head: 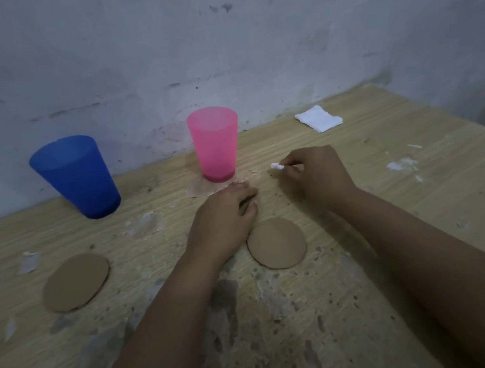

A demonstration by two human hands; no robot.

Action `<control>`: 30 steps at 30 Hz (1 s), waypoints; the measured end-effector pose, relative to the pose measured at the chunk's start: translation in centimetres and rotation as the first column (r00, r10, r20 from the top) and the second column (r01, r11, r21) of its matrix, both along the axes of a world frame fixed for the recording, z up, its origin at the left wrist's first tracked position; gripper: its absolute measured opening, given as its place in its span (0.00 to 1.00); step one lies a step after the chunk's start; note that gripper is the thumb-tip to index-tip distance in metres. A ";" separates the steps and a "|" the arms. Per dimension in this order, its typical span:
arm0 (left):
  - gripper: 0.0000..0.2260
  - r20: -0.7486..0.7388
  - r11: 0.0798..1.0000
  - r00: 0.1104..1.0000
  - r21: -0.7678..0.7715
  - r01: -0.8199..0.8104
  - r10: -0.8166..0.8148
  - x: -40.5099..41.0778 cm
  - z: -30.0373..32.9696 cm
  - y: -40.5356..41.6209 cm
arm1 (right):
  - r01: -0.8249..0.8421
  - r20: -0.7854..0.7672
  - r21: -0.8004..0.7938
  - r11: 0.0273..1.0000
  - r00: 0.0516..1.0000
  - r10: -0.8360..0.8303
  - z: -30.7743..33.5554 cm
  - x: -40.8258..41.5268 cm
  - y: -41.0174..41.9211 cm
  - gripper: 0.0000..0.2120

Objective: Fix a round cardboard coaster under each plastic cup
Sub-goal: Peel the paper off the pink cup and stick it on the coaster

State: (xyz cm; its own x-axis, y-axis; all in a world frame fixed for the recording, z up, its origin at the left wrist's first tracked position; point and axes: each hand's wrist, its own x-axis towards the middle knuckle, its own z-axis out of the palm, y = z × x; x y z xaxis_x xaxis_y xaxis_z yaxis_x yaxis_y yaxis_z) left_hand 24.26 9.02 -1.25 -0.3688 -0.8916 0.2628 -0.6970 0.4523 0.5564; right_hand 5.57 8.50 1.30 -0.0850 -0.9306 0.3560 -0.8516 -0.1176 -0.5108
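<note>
A blue plastic cup [77, 176] stands at the back left of the wooden table [421, 207]. A pink plastic cup [215, 144] stands near the middle back, on a worn patch of the surface. Two round brown cardboard coasters lie flat nearer to me: the left coaster [76, 282] and the right coaster [276, 243]. My left hand [224, 216] rests palm down on the table between the pink cup and the right coaster, fingers curled, holding nothing. My right hand [315, 175] pinches a small white-tipped stick [277, 166] just right of the pink cup.
A folded white cloth [318, 118] lies at the back right near the wall [218, 49]. The tabletop is peeling, with flakes and bare grey patches. The wall runs right behind both cups.
</note>
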 end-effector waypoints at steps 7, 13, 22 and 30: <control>0.15 -0.007 1.000 1.000 -0.015 0.007 -0.007 0.0 0.1 0.0 | -0.249 -0.153 0.004 0.968 0.957 0.247 -1.0 1.6 -0.4 0.11; 0.14 -0.021 1.000 1.000 -0.006 -0.002 0.002 0.1 -0.3 -0.2 | -0.334 -0.206 0.032 0.942 0.920 0.333 -0.5 0.3 3.8 0.10; 0.14 -0.044 1.000 0.999 -0.002 0.005 -0.005 0.0 -0.3 -0.2 | -0.233 -0.097 0.088 0.968 0.965 0.242 1.8 -2.9 3.9 0.11; 0.14 -0.035 1.000 0.999 -0.009 -0.003 0.003 0.1 0.0 -0.1 | -0.217 -0.250 0.112 0.970 0.938 0.239 0.4 -1.4 -0.5 0.10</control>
